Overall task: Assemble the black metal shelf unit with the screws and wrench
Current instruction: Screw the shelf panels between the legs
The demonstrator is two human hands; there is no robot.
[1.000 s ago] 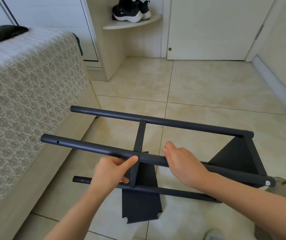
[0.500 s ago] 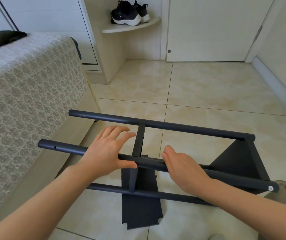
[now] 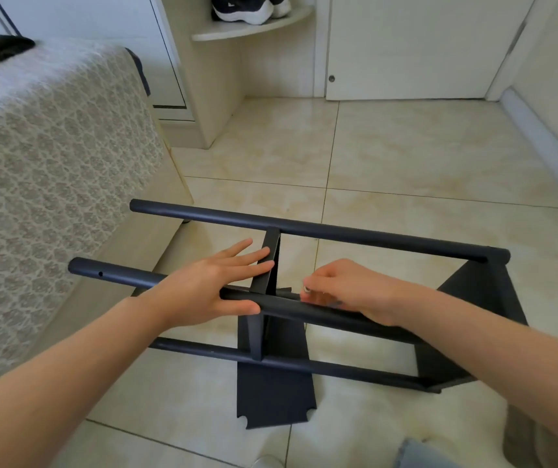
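Observation:
The black metal shelf unit lies on its side on the tiled floor, with a far pole [image 3: 372, 236], a near upper pole [image 3: 118, 276] and a lower pole [image 3: 203, 349]. A middle shelf panel [image 3: 274, 393] and an end panel [image 3: 473, 292] join the poles. My left hand [image 3: 210, 288] lies flat across the near pole, its straight fingers touching the middle panel's upper edge. My right hand [image 3: 348, 288] sits just right of that joint, its fingers curled over the near pole. No screws or wrench are visible.
A bed with a patterned cover [image 3: 51, 163] runs along the left, close to the pole ends. A corner shelf with sneakers [image 3: 247, 11] and a closed door [image 3: 405, 45] stand at the back. Open tile floor [image 3: 405, 157] lies beyond the unit.
My left hand left its grip at the joint, rose over the near pole and now lies flat on it. My right hand slid left toward the joint and curled its fingers tighter.

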